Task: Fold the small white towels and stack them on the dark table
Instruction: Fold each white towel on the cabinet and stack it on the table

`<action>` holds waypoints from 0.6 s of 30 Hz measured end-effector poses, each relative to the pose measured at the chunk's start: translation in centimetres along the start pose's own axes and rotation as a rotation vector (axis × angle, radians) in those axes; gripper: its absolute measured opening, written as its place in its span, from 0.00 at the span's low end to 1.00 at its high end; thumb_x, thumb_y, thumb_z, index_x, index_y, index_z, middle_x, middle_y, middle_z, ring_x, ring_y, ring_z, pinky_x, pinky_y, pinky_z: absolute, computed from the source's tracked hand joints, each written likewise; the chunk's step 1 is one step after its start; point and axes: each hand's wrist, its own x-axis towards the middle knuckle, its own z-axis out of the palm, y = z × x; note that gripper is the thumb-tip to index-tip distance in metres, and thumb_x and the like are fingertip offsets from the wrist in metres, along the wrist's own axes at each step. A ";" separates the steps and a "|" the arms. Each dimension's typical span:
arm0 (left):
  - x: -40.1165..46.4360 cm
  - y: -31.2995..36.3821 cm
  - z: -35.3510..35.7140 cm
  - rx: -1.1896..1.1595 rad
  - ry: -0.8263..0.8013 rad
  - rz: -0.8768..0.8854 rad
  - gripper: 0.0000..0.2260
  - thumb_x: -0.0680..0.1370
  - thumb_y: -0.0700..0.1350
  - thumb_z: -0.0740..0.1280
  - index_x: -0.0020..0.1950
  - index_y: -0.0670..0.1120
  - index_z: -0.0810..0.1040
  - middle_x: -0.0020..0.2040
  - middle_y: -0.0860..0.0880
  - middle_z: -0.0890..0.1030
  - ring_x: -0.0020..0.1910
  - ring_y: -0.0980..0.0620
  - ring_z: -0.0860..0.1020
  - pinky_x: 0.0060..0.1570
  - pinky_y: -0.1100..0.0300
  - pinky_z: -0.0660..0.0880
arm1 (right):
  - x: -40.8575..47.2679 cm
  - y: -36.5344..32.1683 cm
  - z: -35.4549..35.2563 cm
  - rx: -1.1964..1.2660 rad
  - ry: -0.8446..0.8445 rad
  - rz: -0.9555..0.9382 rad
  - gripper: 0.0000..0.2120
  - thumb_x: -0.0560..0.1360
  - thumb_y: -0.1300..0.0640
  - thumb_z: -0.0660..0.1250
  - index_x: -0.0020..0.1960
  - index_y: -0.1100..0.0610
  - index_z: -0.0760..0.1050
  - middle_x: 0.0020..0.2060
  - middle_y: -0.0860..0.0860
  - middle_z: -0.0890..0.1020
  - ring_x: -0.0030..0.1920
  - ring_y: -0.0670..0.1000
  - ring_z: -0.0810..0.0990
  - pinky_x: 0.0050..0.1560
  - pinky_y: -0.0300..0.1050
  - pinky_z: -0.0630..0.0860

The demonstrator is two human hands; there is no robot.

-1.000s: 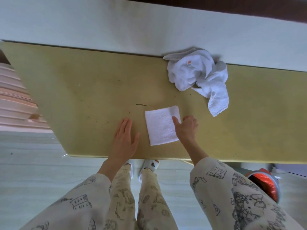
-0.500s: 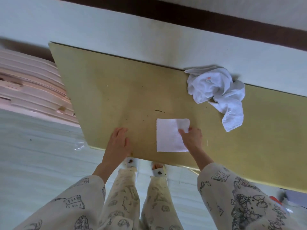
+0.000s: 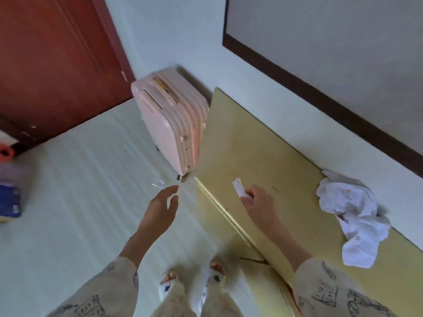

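**Folded towel lifted off the surface, view swung left**

Since half a second ago the folded towel (image 3: 239, 188) has left the yellow surface (image 3: 256, 143), where it lay flat, and now sits pinched at one end in the fingers (image 3: 248, 195) of the right hand (image 3: 258, 205), its layered edges fanning up and to the left. Those fingers are curled tight round the cloth, and the hand hangs above the near left part of the surface. The left hand (image 3: 160, 210), which rested on the near edge before, is now off it and out over the floor (image 3: 80, 202), fingers apart and relaxed, holding nothing. Both forearms run back into pale printed sleeves (image 3: 338, 291).

Further right, against the wall, the heap of unfolded white towels (image 3: 352, 216) lies crumpled on the surface, well apart from the right hand. The camera has turned left, so more of the room shows: a pink ribbed suitcase (image 3: 171, 124) stands upright on the floor just beside the far left end of the surface, and a reddish-brown door (image 3: 57, 65) fills the far left corner. Two feet in white slippers (image 3: 169, 282) stand on the pale floor below the hands.
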 end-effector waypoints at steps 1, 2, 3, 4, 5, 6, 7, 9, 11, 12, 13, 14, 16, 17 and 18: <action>-1.3 -0.8 -1.8 -0.021 0.058 -0.028 0.15 0.80 0.42 0.58 0.65 0.44 0.72 0.63 0.49 0.76 0.62 0.50 0.75 0.63 0.57 0.70 | -0.4 -2.1 0.8 -0.043 -0.031 -0.066 0.05 0.76 0.56 0.62 0.48 0.59 0.73 0.43 0.53 0.77 0.43 0.55 0.76 0.42 0.46 0.67; -2.7 -1.7 -3.6 -0.042 0.118 -0.057 0.14 0.80 0.42 0.58 0.65 0.44 0.73 0.62 0.49 0.76 0.61 0.50 0.75 0.61 0.59 0.70 | -1.0 -4.3 1.6 -0.077 -0.056 -0.131 0.06 0.76 0.56 0.62 0.49 0.59 0.73 0.45 0.53 0.77 0.45 0.56 0.76 0.41 0.45 0.66; -4.3 -2.7 -5.4 -0.063 0.175 -0.085 0.14 0.80 0.41 0.58 0.64 0.44 0.73 0.62 0.49 0.77 0.60 0.50 0.75 0.60 0.61 0.69 | -1.6 -6.6 2.6 -0.100 -0.077 -0.195 0.07 0.76 0.56 0.62 0.51 0.59 0.73 0.47 0.53 0.78 0.47 0.57 0.76 0.41 0.44 0.64; -6.0 -3.9 -7.3 -0.080 0.233 -0.110 0.14 0.80 0.41 0.58 0.64 0.43 0.74 0.61 0.49 0.77 0.60 0.50 0.76 0.58 0.62 0.69 | -2.3 -9.0 3.7 -0.113 -0.096 -0.268 0.08 0.76 0.56 0.62 0.52 0.59 0.74 0.48 0.54 0.78 0.48 0.57 0.76 0.40 0.44 0.63; -8.0 -5.4 -9.1 -0.090 0.289 -0.139 0.13 0.80 0.40 0.58 0.63 0.43 0.75 0.60 0.48 0.78 0.59 0.50 0.76 0.57 0.62 0.70 | -3.1 -11.6 4.9 -0.114 -0.116 -0.345 0.08 0.76 0.57 0.63 0.52 0.60 0.74 0.49 0.54 0.79 0.49 0.57 0.77 0.41 0.44 0.62; -10.1 -7.0 -10.8 -0.096 0.341 -0.172 0.13 0.80 0.40 0.58 0.62 0.43 0.75 0.60 0.48 0.78 0.58 0.50 0.76 0.56 0.62 0.70 | -4.0 -14.2 6.3 -0.111 -0.138 -0.416 0.08 0.75 0.57 0.63 0.52 0.60 0.74 0.49 0.55 0.79 0.49 0.57 0.77 0.41 0.45 0.64; -12.3 -8.7 -12.6 -0.101 0.393 -0.203 0.13 0.79 0.39 0.58 0.62 0.43 0.75 0.59 0.48 0.78 0.57 0.50 0.77 0.55 0.62 0.70 | -5.1 -17.0 7.9 -0.112 -0.163 -0.482 0.08 0.75 0.58 0.64 0.52 0.60 0.74 0.49 0.55 0.79 0.49 0.57 0.77 0.43 0.46 0.66; -17.0 -12.3 -16.2 -0.109 0.484 -0.262 0.13 0.79 0.38 0.59 0.61 0.42 0.76 0.58 0.46 0.79 0.57 0.49 0.77 0.54 0.62 0.71 | -7.9 -22.3 11.2 -0.126 -0.209 -0.596 0.08 0.75 0.58 0.64 0.51 0.60 0.74 0.48 0.55 0.79 0.49 0.57 0.77 0.45 0.46 0.68; -21.8 -15.9 -19.9 -0.116 0.555 -0.320 0.13 0.79 0.37 0.59 0.61 0.41 0.76 0.58 0.46 0.79 0.56 0.49 0.77 0.53 0.63 0.70 | -11.2 -27.7 14.9 -0.128 -0.246 -0.688 0.07 0.75 0.57 0.64 0.51 0.59 0.74 0.47 0.53 0.79 0.47 0.56 0.76 0.43 0.45 0.67; -24.2 -17.6 -21.8 -0.114 0.583 -0.348 0.13 0.79 0.37 0.59 0.61 0.41 0.76 0.58 0.46 0.79 0.56 0.49 0.77 0.52 0.63 0.70 | -13.0 -30.2 16.7 -0.117 -0.264 -0.729 0.07 0.74 0.57 0.64 0.50 0.58 0.74 0.45 0.52 0.78 0.45 0.54 0.75 0.42 0.44 0.65; -26.5 -19.2 -23.7 -0.106 0.611 -0.371 0.12 0.79 0.37 0.59 0.60 0.41 0.76 0.57 0.47 0.79 0.56 0.49 0.78 0.52 0.63 0.70 | -14.8 -32.6 18.6 -0.102 -0.288 -0.766 0.06 0.74 0.57 0.64 0.50 0.58 0.74 0.44 0.51 0.78 0.43 0.53 0.73 0.41 0.43 0.65; -28.7 -20.9 -25.6 -0.091 0.640 -0.389 0.12 0.79 0.37 0.59 0.60 0.42 0.77 0.57 0.47 0.80 0.56 0.49 0.78 0.52 0.63 0.71 | -16.6 -35.0 20.4 -0.084 -0.313 -0.800 0.06 0.74 0.57 0.64 0.49 0.57 0.74 0.42 0.49 0.77 0.42 0.52 0.73 0.41 0.44 0.65; -32.7 -23.9 -29.6 -0.050 0.699 -0.428 0.12 0.79 0.37 0.59 0.60 0.43 0.77 0.56 0.48 0.80 0.55 0.50 0.79 0.53 0.63 0.71 | -19.9 -39.8 23.7 -0.061 -0.363 -0.860 0.05 0.74 0.56 0.65 0.48 0.56 0.74 0.41 0.48 0.76 0.42 0.51 0.73 0.42 0.44 0.68; -34.4 -25.2 -31.5 -0.035 0.730 -0.451 0.12 0.79 0.38 0.59 0.60 0.43 0.77 0.56 0.48 0.80 0.55 0.50 0.79 0.53 0.63 0.71 | -21.5 -42.2 25.3 -0.061 -0.388 -0.894 0.05 0.74 0.56 0.65 0.48 0.56 0.74 0.40 0.47 0.76 0.41 0.51 0.73 0.42 0.44 0.68; -36.1 -26.4 -33.3 -0.021 0.758 -0.473 0.13 0.79 0.38 0.59 0.61 0.43 0.76 0.56 0.48 0.80 0.55 0.50 0.79 0.53 0.63 0.71 | -23.1 -44.5 26.7 -0.061 -0.410 -0.933 0.05 0.74 0.56 0.65 0.48 0.56 0.74 0.40 0.47 0.76 0.41 0.51 0.74 0.42 0.44 0.69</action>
